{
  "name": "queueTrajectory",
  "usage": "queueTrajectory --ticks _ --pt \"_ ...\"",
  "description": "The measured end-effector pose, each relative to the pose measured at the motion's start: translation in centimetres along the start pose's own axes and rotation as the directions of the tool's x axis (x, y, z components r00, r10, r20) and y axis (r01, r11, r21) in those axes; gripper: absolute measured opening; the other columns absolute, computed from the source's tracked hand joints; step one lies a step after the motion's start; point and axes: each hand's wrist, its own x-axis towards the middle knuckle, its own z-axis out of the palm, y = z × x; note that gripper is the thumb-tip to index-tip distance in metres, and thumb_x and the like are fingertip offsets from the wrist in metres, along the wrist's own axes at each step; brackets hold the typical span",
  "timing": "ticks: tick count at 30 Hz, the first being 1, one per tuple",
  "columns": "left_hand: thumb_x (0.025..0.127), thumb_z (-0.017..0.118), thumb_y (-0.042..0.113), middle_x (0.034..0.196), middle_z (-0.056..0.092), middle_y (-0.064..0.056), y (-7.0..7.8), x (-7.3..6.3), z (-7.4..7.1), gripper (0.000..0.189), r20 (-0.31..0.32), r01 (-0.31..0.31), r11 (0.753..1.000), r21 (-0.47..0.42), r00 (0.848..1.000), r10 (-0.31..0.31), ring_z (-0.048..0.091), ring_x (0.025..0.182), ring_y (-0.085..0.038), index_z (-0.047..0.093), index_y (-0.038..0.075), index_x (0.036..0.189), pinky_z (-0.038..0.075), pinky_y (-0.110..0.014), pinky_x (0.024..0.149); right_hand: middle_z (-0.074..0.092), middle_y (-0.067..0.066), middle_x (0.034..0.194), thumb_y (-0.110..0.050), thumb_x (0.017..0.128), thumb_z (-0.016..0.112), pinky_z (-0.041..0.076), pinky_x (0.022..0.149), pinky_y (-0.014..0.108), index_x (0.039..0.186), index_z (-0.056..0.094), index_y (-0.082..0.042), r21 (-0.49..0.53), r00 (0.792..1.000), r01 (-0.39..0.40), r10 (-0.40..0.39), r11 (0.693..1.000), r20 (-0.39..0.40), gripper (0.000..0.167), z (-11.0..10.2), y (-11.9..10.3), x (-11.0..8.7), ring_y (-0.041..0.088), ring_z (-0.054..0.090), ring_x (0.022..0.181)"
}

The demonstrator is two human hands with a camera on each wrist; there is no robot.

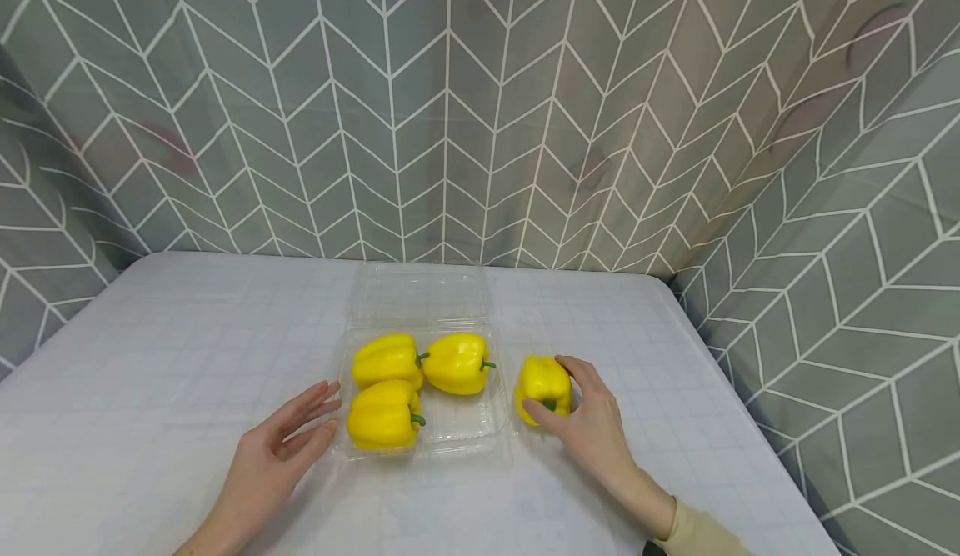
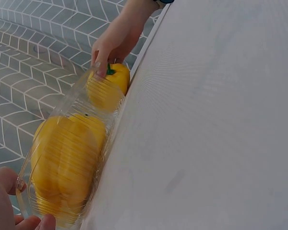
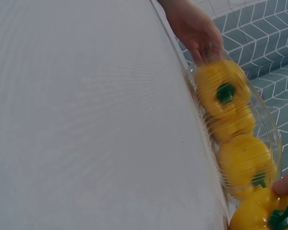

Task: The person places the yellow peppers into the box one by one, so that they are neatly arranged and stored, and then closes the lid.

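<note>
Three yellow bell peppers, one at the back left (image 1: 386,360), one at the back right (image 1: 457,363) and one at the front left (image 1: 382,414), lie in a clear plastic clamshell container (image 1: 465,433). Its lid (image 1: 420,293) is folded back behind it. To the right of the container my right hand (image 1: 596,418) grips a fourth yellow bell pepper (image 1: 542,381) between thumb and fingers, its green stem facing me. My left hand (image 1: 273,448) is at the container's left side, fingers loosely extended; in the left wrist view its fingertips (image 2: 20,186) touch the rim.
A pale cloth with a faint grid covers the table (image 1: 187,331). Grey curtains (image 1: 480,106) with a white chevron pattern hang behind the table and along both sides.
</note>
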Motion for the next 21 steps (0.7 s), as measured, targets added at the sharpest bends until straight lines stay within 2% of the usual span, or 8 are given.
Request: queueTrajectory --ticks 10,21 --pt "0.096 0.070 0.020 0.140 0.060 -0.010 0.22 -0.05 0.02 0.053 0.005 0.028 1.000 -0.009 1.000 -0.028 0.058 0.112 0.011 0.052 0.011 0.145 0.055 -0.011 0.087 0.060 0.007 0.132 -0.036 0.076 0.087 0.046 0.106 0.056 0.136 0.059 -0.009 -0.013 0.998 -0.043 0.044 0.999 0.035 0.072 -0.29 -0.20 0.06 0.031 0.056 0.126" --pt "0.096 0.069 0.021 0.141 0.060 -0.008 0.24 -0.13 -0.04 0.053 0.009 0.033 0.999 -0.007 0.999 -0.033 0.058 0.113 0.010 0.052 0.012 0.145 0.055 -0.011 0.087 0.059 0.010 0.137 -0.024 0.076 0.088 0.043 0.111 0.056 0.138 0.055 -0.006 0.047 0.998 -0.053 0.052 0.998 0.018 0.073 -0.23 -0.11 0.02 0.034 0.053 0.131"
